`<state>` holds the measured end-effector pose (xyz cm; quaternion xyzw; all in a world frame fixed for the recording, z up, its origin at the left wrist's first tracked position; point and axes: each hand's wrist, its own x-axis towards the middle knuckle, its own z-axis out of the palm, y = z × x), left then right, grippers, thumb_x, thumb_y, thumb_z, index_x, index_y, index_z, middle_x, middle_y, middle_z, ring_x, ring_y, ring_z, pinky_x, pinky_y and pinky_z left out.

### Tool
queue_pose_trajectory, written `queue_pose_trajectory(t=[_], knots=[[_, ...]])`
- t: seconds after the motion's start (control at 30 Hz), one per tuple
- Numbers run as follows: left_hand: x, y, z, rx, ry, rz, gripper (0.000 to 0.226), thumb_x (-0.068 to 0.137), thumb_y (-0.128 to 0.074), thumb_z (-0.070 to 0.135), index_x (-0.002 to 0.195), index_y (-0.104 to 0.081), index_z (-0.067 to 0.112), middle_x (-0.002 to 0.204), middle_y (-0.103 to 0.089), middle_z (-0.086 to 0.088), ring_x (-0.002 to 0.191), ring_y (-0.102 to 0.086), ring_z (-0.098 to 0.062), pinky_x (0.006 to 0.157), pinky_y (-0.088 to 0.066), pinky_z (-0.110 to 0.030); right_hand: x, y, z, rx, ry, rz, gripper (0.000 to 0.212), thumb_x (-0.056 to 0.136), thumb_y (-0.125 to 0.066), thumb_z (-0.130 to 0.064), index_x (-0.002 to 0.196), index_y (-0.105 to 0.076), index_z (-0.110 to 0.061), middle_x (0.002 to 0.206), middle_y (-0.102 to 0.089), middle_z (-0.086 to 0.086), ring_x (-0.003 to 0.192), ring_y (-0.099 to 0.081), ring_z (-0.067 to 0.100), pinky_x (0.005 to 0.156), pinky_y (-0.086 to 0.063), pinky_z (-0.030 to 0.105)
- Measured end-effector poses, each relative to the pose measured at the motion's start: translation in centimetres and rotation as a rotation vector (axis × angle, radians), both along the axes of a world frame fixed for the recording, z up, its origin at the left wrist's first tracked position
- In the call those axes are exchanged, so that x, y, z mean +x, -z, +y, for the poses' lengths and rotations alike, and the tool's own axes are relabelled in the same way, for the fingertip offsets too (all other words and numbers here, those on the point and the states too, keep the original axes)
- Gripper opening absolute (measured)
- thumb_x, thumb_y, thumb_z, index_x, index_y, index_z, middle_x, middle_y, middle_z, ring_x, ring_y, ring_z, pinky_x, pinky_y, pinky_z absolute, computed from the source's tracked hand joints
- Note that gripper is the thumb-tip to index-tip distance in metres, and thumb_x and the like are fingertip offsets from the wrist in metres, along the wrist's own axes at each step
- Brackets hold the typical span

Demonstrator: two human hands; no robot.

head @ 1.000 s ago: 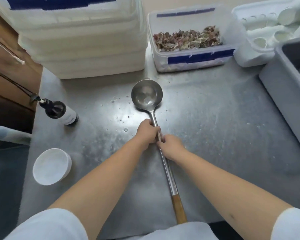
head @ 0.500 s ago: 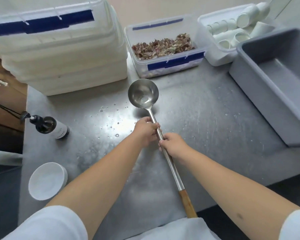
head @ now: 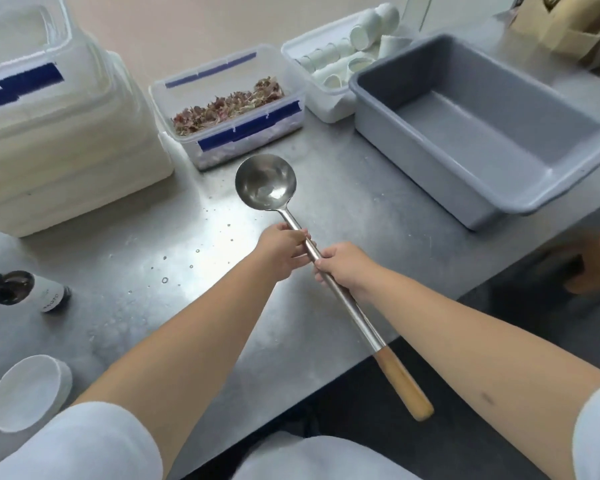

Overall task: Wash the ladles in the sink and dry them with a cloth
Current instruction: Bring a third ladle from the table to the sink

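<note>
ladle [head: 266,183] (2-handed grip)

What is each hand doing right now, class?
Left hand: closed around the ladle shaft, near the bowl.
Right hand: closed around the shaft, just behind.

**what you can't see**

your left hand [head: 283,252] and right hand [head: 343,268] cover part of the long steel ladle with the wooden grip [head: 333,285]. the dark glass bottle [head: 28,292] is cut off at the left edge, its label too blurred to read. the tall white stacked tubs [head: 49,133] run off top-left.
</note>
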<state>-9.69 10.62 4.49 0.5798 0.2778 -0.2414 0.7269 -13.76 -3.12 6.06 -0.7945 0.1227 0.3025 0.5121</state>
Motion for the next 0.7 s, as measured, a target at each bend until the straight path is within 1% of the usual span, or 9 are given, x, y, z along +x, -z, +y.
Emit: queue_pose_trajectory(t=[0.07,0.13,0.2,0.27,0.37,0.47,0.5,0.57,0.7], knots=[[-1.2,-0.2,-2.9,-0.007,0.050,-0.010,0.006,0.094,-0.057,0.000,0.099,-0.054,0.003,0.085,-0.061,-0.013,0.076,-0.067,-0.027,0.080,-0.059,-0.045,-2.0,-0.7,-2.9,0.055,0.065,0.025,0.021,0.089,-0.052,-0.002,0.073,-0.064,-0.006,0.066,-0.063,0.012,0.063,-0.057,0.024,0.064,-0.046,0.033],[-2.8,-0.3,-6.5,-0.019,0.102,-0.009,0.013,0.093,-0.058,0.002,0.106,-0.054,0.003,0.089,-0.063,-0.014,0.077,-0.068,-0.027,0.077,-0.060,-0.043,-4.5,-1.6,-6.6,0.114,0.150,0.048,0.017,0.093,-0.051,-0.001,0.082,-0.064,0.000,0.067,-0.061,0.012,0.060,-0.056,0.021,0.063,-0.048,0.032],[-4.5,-0.5,-10.5,-0.021,0.161,-0.010,0.015,0.093,-0.059,0.003,0.107,-0.055,0.003,0.090,-0.063,-0.014,0.078,-0.068,-0.028,0.074,-0.060,-0.041,-7.0,-2.0,-10.3,0.157,0.227,0.059,0.015,0.095,-0.052,-0.002,0.091,-0.065,0.005,0.071,-0.060,0.014,0.065,-0.057,0.022,0.068,-0.050,0.034],[-6.2,-0.7,-14.2,-0.012,0.210,-0.005,0.015,0.093,-0.060,0.004,0.108,-0.055,0.003,0.091,-0.063,-0.014,0.080,-0.067,-0.028,0.073,-0.060,-0.041,-9.4,-2.3,-13.6,0.203,0.305,0.073,0.016,0.095,-0.052,-0.001,0.095,-0.064,0.009,0.074,-0.061,0.016,0.073,-0.058,0.026,0.075,-0.051,0.038],[-9.5,-1.1,-20.6,-0.018,0.302,0.000,0.013,0.093,-0.059,0.002,0.106,-0.055,0.002,0.088,-0.063,-0.013,0.078,-0.067,-0.027,0.074,-0.060,-0.042,-13.7,-2.8,-19.2,0.216,0.403,0.062,0.014,0.095,-0.053,-0.001,0.087,-0.065,0.004,0.075,-0.061,0.016,0.071,-0.060,0.024,0.076,-0.055,0.036],[-13.1,-1.4,-26.7,-0.027,0.383,0.011,0.014,0.094,-0.058,0.001,0.107,-0.055,0.001,0.090,-0.062,-0.013,0.080,-0.068,-0.027,0.078,-0.060,-0.044,-18.3,-3.6,-24.5,0.206,0.466,0.042,0.018,0.093,-0.052,0.002,0.079,-0.062,0.000,0.072,-0.060,0.014,0.063,-0.061,0.019,0.064,-0.054,0.030],[-14.2,-1.4,-28.5,-0.021,0.415,0.011,0.013,0.095,-0.057,0.001,0.107,-0.055,0.000,0.092,-0.062,-0.014,0.081,-0.068,-0.027,0.077,-0.060,-0.043,-19.7,-3.7,-26.0,0.215,0.495,0.036,0.020,0.093,-0.052,0.004,0.075,-0.060,-0.001,0.071,-0.059,0.014,0.061,-0.060,0.019,0.061,-0.053,0.029],[-16.4,-1.7,-32.1,-0.020,0.480,0.011,0.011,0.095,-0.057,0.003,0.106,-0.056,-0.001,0.092,-0.063,-0.015,0.080,-0.069,-0.026,0.069,-0.061,-0.039,-22.5,-4.0,-29.1,0.224,0.564,0.028,0.024,0.091,-0.052,0.005,0.070,-0.059,-0.002,0.069,-0.058,0.015,0.061,-0.060,0.021,0.058,-0.052,0.029],[-20.6,-2.6,-39.4,0.008,0.653,-0.026,0.011,0.096,-0.057,0.005,0.104,-0.058,-0.003,0.090,-0.065,-0.016,0.077,-0.070,-0.025,0.063,-0.060,-0.035,-28.0,-4.4,-34.9,0.219,0.735,0.009,0.019,0.091,-0.054,0.004,0.074,-0.062,0.001,0.067,-0.062,0.015,0.059,-0.063,0.020,0.056,-0.052,0.030]])
